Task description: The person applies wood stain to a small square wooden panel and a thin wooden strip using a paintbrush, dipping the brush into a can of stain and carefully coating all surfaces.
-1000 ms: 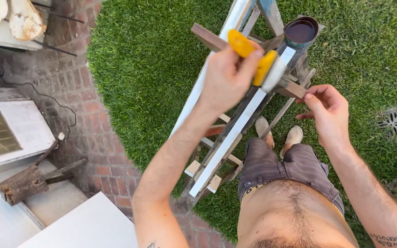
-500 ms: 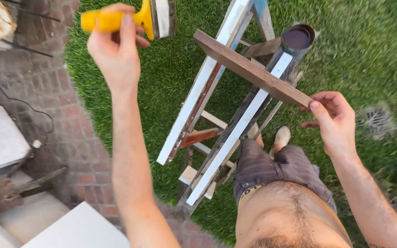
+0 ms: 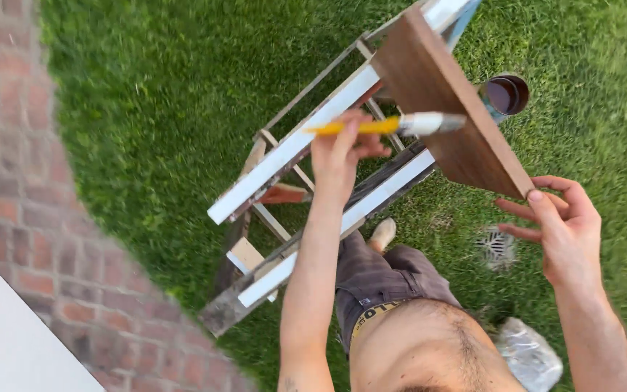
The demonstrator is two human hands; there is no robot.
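The left hand (image 3: 342,156) closes its fingers around the yellow handle of a paintbrush (image 3: 393,125), whose pale bristles lie across the face of a brown wooden board (image 3: 448,109). The right hand (image 3: 560,229) pinches the near corner of that board with thumb and fingertips, the other fingers spread loose. Just beyond the board's far edge sits an open can of dark stain (image 3: 507,94); beneath the board a white-railed ladder (image 3: 292,149) stands on grass (image 3: 154,94), with brick paving (image 3: 16,196) well off to its left.
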